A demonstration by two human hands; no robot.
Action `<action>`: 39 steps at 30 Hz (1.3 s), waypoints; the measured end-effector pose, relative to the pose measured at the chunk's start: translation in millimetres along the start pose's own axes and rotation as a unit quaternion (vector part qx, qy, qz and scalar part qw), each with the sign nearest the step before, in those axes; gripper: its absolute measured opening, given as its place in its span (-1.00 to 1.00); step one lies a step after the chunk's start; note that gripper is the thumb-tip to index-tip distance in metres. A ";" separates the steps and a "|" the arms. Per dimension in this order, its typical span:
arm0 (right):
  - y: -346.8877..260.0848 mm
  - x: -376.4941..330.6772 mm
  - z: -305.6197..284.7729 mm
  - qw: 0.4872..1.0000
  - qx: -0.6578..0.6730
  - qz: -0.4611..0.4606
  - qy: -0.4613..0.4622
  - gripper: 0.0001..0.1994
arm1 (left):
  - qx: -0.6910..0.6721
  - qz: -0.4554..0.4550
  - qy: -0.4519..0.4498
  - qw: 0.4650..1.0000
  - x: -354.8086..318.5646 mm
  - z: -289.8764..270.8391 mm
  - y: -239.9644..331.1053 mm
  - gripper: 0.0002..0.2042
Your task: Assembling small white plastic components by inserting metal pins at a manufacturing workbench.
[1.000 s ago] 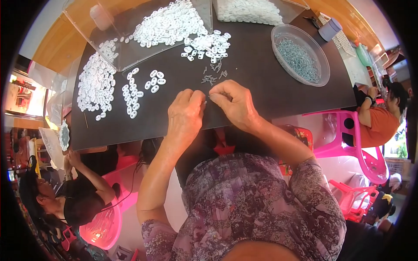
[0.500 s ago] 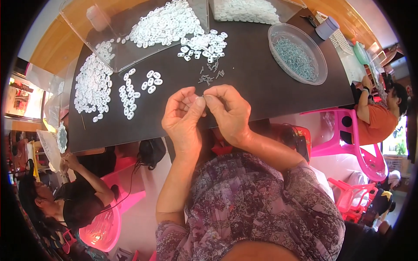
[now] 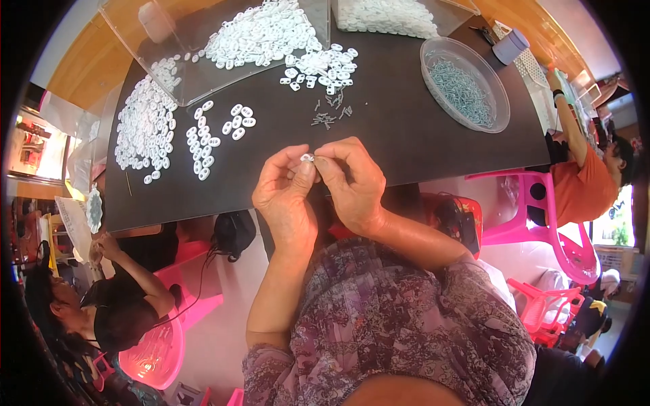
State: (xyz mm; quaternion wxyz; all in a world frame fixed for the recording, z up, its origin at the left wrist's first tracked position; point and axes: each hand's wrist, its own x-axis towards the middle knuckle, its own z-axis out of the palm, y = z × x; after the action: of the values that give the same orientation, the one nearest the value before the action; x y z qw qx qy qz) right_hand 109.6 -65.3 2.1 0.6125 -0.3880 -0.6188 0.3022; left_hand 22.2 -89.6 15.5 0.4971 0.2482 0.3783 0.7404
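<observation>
Between my fingertips, over the front edge of the dark table, is a small white oval piece (image 3: 307, 157). My left hand (image 3: 287, 193) pinches it between thumb and finger. Closed at the piece's right side is my right hand (image 3: 352, 183); whatever its fingertips grip is too small to make out. Beyond the hands lie several loose small metal pins (image 3: 325, 120). A heap of white two-holed pieces (image 3: 318, 68) is just past them. To the left lie a column of white oval pieces (image 3: 201, 142) and a small cluster of the same pieces (image 3: 237, 122).
A round clear tub (image 3: 502, 111) of pins stands at the right, near a lavender-lidded container (image 3: 510, 46). Clear bins (image 3: 183, 98) of white pieces sit at the back. A large pile of oval pieces (image 3: 143, 128) spreads at far left. People sit on both sides, near pink chairs (image 3: 521, 203).
A white oval piece now shows between my fingertips, where it was hidden before. My hands have barely shifted. The person at the right has stretched an arm out further.
</observation>
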 end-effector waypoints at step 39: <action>-10.2 -0.2 -9.9 0.986 0.043 0.104 -0.119 -0.95 | 0.281 0.151 -0.068 0.945 -0.1 -26.7 11.0 -0.89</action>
State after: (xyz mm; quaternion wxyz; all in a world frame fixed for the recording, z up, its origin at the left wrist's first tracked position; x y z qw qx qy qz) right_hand 118.3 -71.7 11.3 0.5156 -0.3848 -0.6303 0.4346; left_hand -3.6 -100.5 8.7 0.3137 0.4817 0.4944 0.6520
